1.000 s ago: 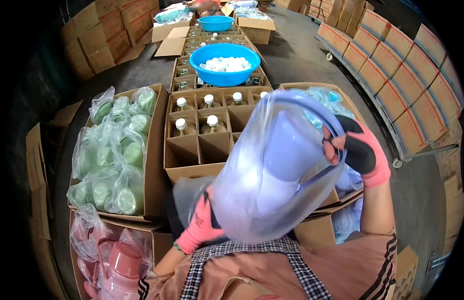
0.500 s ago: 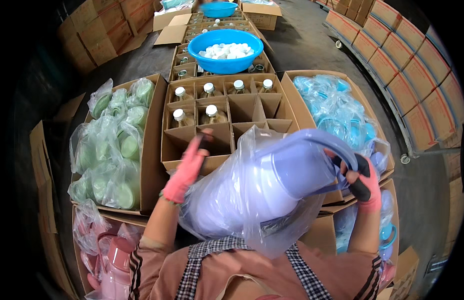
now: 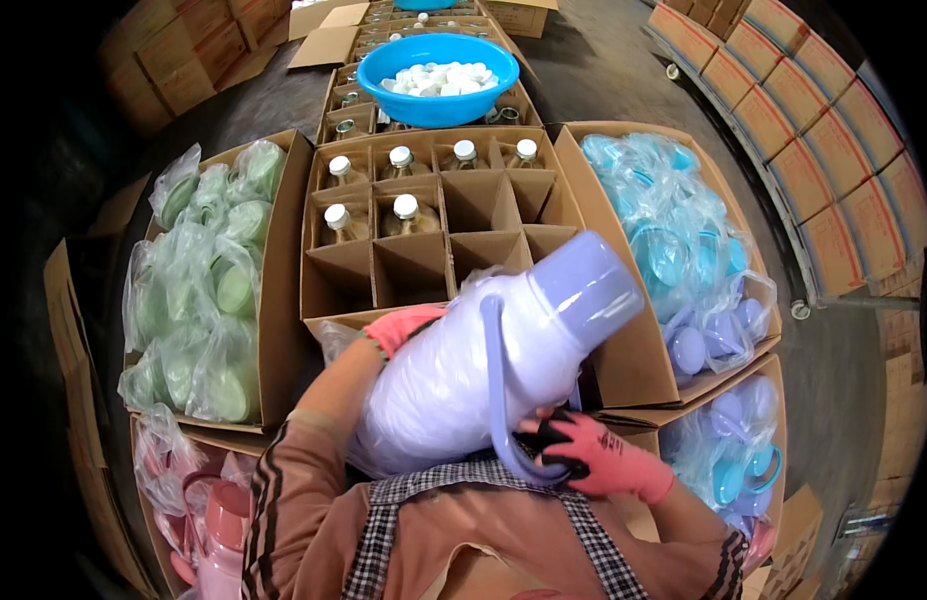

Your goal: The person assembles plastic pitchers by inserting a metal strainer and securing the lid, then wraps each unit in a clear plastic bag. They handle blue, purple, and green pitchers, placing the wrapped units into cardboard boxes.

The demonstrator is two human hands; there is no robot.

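A glossy lilac thermos jug (image 3: 463,370) lies tilted across my front, its darker purple top (image 3: 591,290) pointing up and right. Clear plastic is bunched around its lower body, while the upper part is bare. The jug's loop handle (image 3: 495,370) hangs down toward me. My left hand (image 3: 403,328), in a pink glove, wraps the jug from its far left side; its fingers are hidden behind the body. On the near right, my right hand (image 3: 588,455), gloved in pink with black fingertips, is curled at the handle's lower bend, against the jug.
Ahead stands a divided carton (image 3: 438,245) with several white-capped bottles. Behind it, a blue basin (image 3: 438,80) holds white caps. Bagged green jugs fill the left carton (image 3: 288,270); blue and purple ones fill the right carton (image 3: 623,350). Pink jugs (image 3: 223,530) sit lower left; stacked boxes (image 3: 833,170) stand right.
The jug has turned more upright and its handle has swung down toward me. Plastic has slipped off its upper part. My right hand moved down and left; my left hand went behind the body.
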